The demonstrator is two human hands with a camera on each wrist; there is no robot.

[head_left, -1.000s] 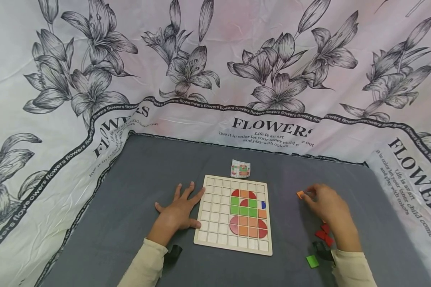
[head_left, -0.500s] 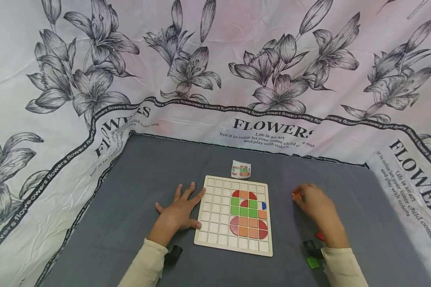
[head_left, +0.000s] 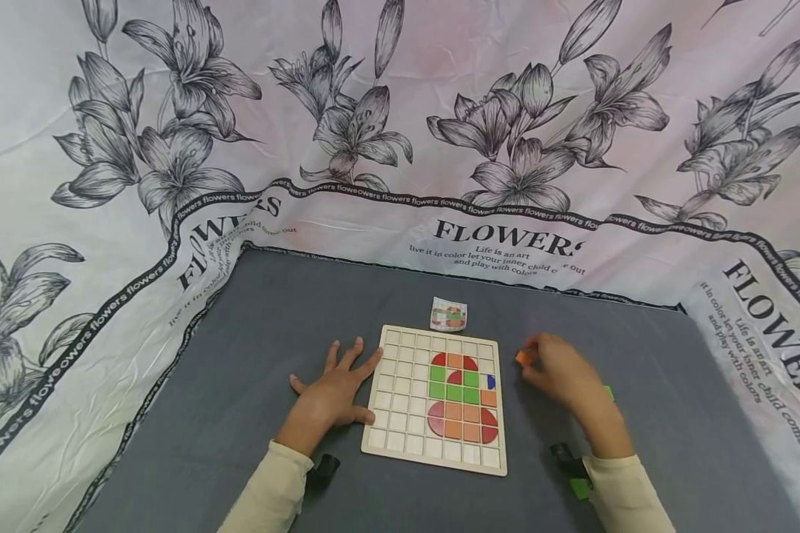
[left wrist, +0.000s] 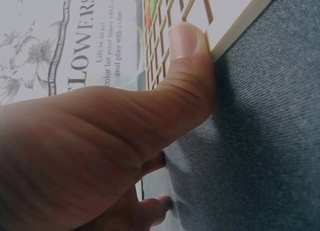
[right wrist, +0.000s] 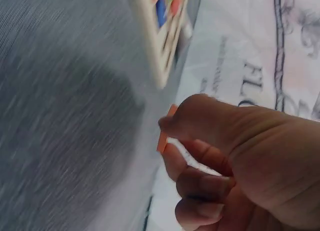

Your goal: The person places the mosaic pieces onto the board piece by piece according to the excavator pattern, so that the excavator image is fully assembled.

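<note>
A wooden grid board (head_left: 400, 443) lies on the grey cloth, with red, green, orange and blue pieces in its right part. Fingers spread, my left hand (head_left: 331, 397) rests at the board's left edge; in the left wrist view the thumb of that hand (left wrist: 115, 141) touches the rim. To the right of the board my right hand (head_left: 563, 374) pinches an orange piece (head_left: 524, 358) between thumb and fingers. The right wrist view shows this orange piece (right wrist: 163, 141) edge-on in the right hand (right wrist: 240, 161), apart from the board.
A small patterned card (head_left: 449, 314) lies just behind the board. One green piece (head_left: 580, 488) is beside the right wrist's black device, and another green piece (head_left: 609, 392) shows partly behind the right forearm. A flower-printed cloth (head_left: 373, 222) stands around the back and sides.
My right hand has moved left toward the board with the orange piece. The red pieces are now hidden by the right arm, and a green piece shows beside it. My left hand stays in place.
</note>
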